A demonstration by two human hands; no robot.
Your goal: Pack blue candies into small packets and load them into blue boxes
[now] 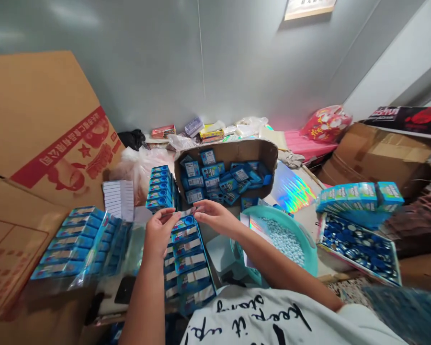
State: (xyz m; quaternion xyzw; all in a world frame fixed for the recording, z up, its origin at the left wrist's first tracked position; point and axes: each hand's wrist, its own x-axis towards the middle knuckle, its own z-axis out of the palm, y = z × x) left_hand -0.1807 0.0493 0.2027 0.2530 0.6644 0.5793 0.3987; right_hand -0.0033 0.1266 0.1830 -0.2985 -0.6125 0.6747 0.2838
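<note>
My left hand and my right hand meet over the far end of a tray of small blue boxes. Pinched between the fingertips of both is a small pale strip, partly hidden by the fingers. The boxes below stand in rows, and several have whitish strips across their tops. Just beyond my left hand rises a stack of blue boxes. Behind my right hand, a cardboard carton holds loose blue boxes in a jumble.
On the right, a turquoise basin holds pale blue pellets. Beside it, a shallow box contains shiny blue pieces, with blue boxes lined up behind. Wrapped blue boxes and a big carton stand left.
</note>
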